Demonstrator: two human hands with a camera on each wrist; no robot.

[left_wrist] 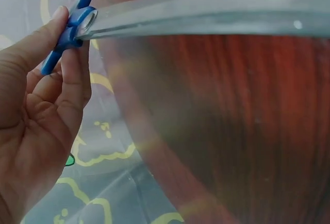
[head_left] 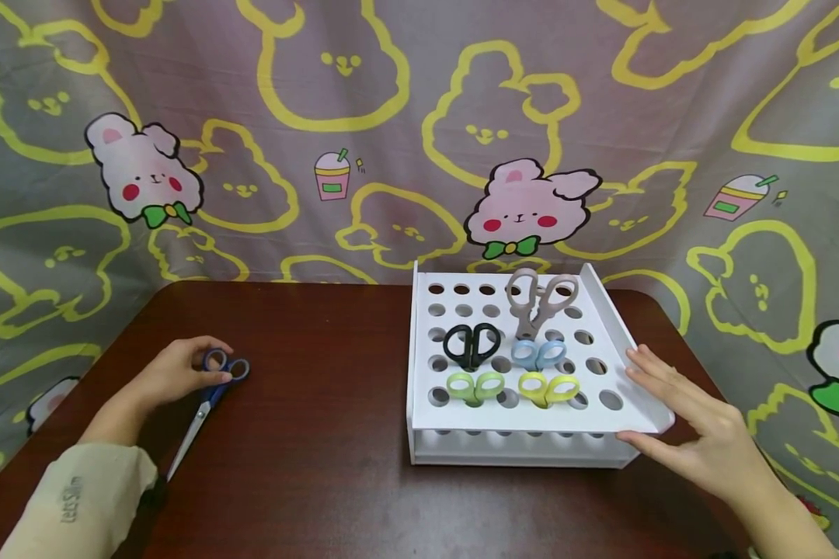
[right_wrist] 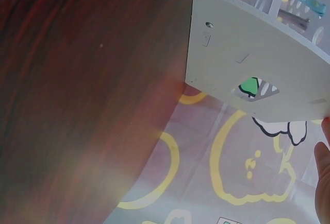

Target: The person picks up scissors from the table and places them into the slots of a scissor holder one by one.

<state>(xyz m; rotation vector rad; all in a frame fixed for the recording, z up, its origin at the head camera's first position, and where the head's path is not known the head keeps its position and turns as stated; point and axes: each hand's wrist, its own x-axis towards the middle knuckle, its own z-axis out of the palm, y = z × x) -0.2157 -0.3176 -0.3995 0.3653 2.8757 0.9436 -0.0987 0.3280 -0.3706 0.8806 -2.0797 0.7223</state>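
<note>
At the table's left my left hand (head_left: 171, 376) pinches a pair of blue-handled scissors (head_left: 214, 394) between thumb and fingers. The scissors' handle loops are uppermost and the blades slant down toward me; close up, the left wrist view shows the metal blades (left_wrist: 206, 15). My right hand (head_left: 716, 439) has its fingers extended along the right side panel of a white rack (head_left: 489, 419) with rows of round holes. In the rack stand black scissors (head_left: 471, 351), taupe scissors (head_left: 529, 322), light blue scissors (head_left: 526, 363), green scissors (head_left: 474, 394) and yellow scissors (head_left: 547, 396), handles up.
The dark red-brown table (head_left: 308, 388) lies under both hands, with the rack on its right half. A patterned cloth (head_left: 391, 155) hangs behind and around it. A cut-out shows in the rack's side panel (right_wrist: 227, 54) in the right wrist view.
</note>
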